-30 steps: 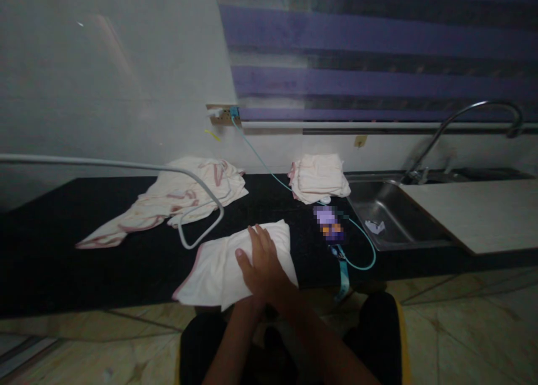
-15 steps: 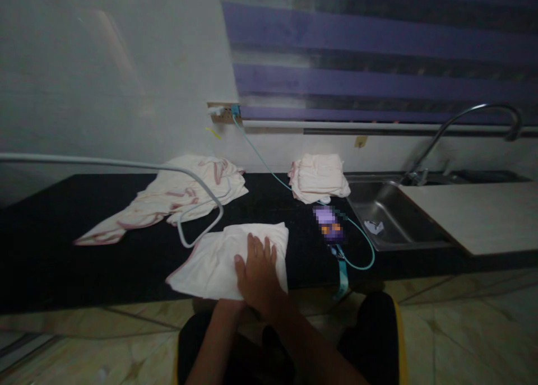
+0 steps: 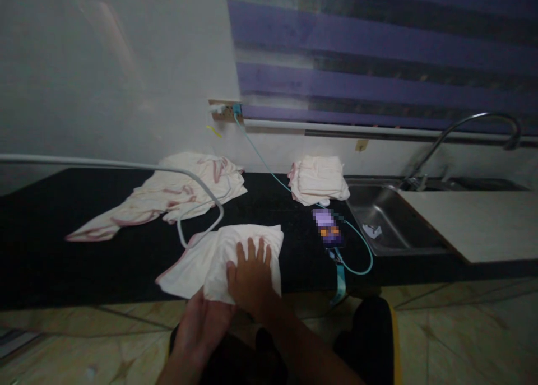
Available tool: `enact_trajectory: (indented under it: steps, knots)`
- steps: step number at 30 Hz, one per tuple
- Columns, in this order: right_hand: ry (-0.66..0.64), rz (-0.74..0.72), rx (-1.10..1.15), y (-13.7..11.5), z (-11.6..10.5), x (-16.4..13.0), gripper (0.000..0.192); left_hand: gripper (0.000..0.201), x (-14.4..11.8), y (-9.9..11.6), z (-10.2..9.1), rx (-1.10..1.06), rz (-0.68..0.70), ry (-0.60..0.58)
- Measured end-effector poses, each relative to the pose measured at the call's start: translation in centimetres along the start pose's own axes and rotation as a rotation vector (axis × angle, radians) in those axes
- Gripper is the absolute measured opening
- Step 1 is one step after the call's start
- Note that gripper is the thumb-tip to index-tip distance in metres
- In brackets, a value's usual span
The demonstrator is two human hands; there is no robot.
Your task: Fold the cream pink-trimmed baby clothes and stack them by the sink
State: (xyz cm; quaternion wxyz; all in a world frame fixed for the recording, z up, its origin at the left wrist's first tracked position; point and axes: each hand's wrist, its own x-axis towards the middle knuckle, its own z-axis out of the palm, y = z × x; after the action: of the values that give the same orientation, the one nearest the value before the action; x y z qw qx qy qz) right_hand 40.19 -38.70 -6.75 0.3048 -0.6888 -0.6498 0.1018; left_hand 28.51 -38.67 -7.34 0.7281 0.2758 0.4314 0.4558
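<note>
Both hands on cloth [image 3: 235,256] now: right hand [image 3: 251,273] stays flat on top, left hand [image 3: 202,326] has come under near edge w/ palm open, fold progressing.

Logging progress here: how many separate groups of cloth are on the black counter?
3. A loose pile at back left, a folded stack beside the sink, and one cloth under both hands. Counts within the piles can't be told.

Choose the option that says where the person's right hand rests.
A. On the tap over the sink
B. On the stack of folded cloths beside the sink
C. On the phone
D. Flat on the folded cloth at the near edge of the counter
D: the right hand lies palm down, fingers spread, on the folded cloth at the near edge of the black counter.
</note>
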Motion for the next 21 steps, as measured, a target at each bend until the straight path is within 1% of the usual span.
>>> enact_trajectory:
  steps: [2, 3, 5, 7, 10, 13, 15, 16, 17, 18, 19, 20, 21]
  knots:
    - [-0.001, -0.032, -0.014, -0.1, 0.4, -0.3, 0.063, 0.05, -1.5, 0.8, -2.8, -0.046, -0.069, 0.094]
    - [-0.005, -0.051, -0.016, 0.0, 0.5, -0.5, 0.064, 0.051, -2.2, 1.3, -4.2, -0.023, -0.063, 0.156]
    - [-0.021, -0.094, -0.011, 0.3, 0.6, -0.8, 0.064, 0.054, -3.5, 2.2, -6.7, 0.069, 0.022, 0.283]
    - [-0.05, -0.15, -0.001, 1.2, 0.3, -0.9, 0.063, 0.059, -4.5, 3.1, -8.6, 0.142, 0.13, 0.376]
    - [-0.138, -0.271, 0.023, 3.4, -1.3, 0.1, 0.059, 0.063, -5.0, 4.1, -10.0, 0.285, 0.268, 0.457]
    - [-0.29, -0.43, 0.104, 6.1, -3.9, 2.9, 0.048, 0.067, -4.2, 4.5, -10.2, 0.55, 0.381, 0.551]
    - [-0.365, -0.524, 0.21, 7.4, -6.0, 5.4, 0.033, 0.07, -3.3, 4.2, -9.7, 0.68, 0.42, 0.57]
    - [-0.355, -0.548, 0.269, 7.8, -7.0, 6.6, 0.038, 0.072, -2.9, 3.8, -9.3, 0.71, 0.425, 0.542]
    - [-0.318, -0.558, 0.319, 7.8, -7.9, 7.6, 0.051, 0.074, -2.5, 3.3, -8.8, 0.714, 0.413, 0.499]
    - [-0.276, -0.563, 0.354, 7.6, -8.8, 8.3, 0.061, 0.077, -2.1, 2.8, -8.1, 0.696, 0.386, 0.455]
    - [-0.24, -0.565, 0.374, 7.1, -9.6, 8.5, 0.062, 0.08, -1.7, 2.3, -7.4, 0.667, 0.349, 0.427]
    - [-0.222, -0.566, 0.379, 6.4, -10.2, 8.3, 0.056, 0.083, -1.4, 1.8, -6.7, 0.641, 0.317, 0.416]
    - [-0.225, -0.569, 0.374, 5.5, -10.7, 7.6, 0.044, 0.084, -1.1, 1.3, -6.1, 0.622, 0.294, 0.428]
